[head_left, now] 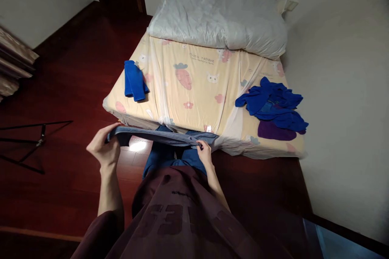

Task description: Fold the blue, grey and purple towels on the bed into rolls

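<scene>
A grey-blue piece of clothing (161,136) is stretched sideways between my hands, just in front of the bed's near edge. Its exact kind does not show. My left hand (105,145) is closed on its left end, thumb on top and the fingers partly hidden. Toward the other end, my right hand (204,153) pinches the cloth between thumb and fingers. A folded blue garment (134,81) lies on the left side of the bed. On the right side sits a loose heap of blue clothes (273,103), with a purple cloth (276,130) under it.
The bed (200,101) has a yellow sheet with carrot and flower prints. A bunched pale quilt (219,16) covers its far end. Black tripod legs (39,143) stand on the dark red floor (75,68) at left. A white wall (340,89) rises along the right.
</scene>
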`<state>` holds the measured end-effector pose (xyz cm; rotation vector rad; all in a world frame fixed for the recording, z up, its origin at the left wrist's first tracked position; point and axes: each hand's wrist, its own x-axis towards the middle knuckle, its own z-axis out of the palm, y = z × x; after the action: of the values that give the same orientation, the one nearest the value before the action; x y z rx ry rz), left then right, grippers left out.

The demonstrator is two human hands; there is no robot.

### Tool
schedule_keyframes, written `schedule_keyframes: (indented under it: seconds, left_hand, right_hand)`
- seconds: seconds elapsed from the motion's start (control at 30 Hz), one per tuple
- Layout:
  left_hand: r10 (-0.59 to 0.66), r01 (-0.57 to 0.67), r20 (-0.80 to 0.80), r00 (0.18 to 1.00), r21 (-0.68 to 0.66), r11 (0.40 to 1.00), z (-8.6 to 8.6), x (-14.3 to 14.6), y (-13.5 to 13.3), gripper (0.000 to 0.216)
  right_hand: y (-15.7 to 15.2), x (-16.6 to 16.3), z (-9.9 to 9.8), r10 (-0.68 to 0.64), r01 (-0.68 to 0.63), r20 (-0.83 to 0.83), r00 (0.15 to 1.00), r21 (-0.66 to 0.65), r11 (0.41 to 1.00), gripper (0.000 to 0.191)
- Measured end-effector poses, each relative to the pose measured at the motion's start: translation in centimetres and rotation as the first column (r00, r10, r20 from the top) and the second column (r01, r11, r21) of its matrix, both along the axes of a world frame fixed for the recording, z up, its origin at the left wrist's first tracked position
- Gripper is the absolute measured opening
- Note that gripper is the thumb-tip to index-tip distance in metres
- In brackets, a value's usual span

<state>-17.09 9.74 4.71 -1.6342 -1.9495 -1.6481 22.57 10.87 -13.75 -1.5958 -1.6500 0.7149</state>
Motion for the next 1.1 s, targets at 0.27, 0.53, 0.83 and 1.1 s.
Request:
schedule_keyframes:
  seconds: [0.27, 0.53, 0.83, 1.1]
  left_hand:
    - [0.251, -0.259, 0.083, 0.964, 0.112, 0.959, 1.5, -3.1, -0.8, 0.021]
    - [0.241, -0.271, 0.181, 0.954, 0.167, 0.948, 0.2, -5.8, -0.4, 0.019]
    - [0.004, -0.013, 0.268, 0.963, 0.032, 0.999, 0.4, -7.9, 6.7, 0.032]
    - [-0.006, 0.015, 0.369, 0.929, -0.021, 1.0, -0.4, -7.6, 10.1, 0.027]
  right_hand:
    - [-2.8, 1.9, -3.7, 0.035, -0.033, 0.116, 0.993, -0.018, 0.999, 0.024]
    - [0.5, 6.0, -1.6, -0.277, 0.269, 0.074, 0.958, 0.102, 0.958, 0.03]
    - [9.7, 14.6, 9.9, -0.441, 0.465, -0.157, 0.884, 0.192, 0.864, 0.028]
    - [10.6, 18.6, 15.0, -0.262, 0.246, 0.033, 0.965, 0.252, 0.936, 0.02]
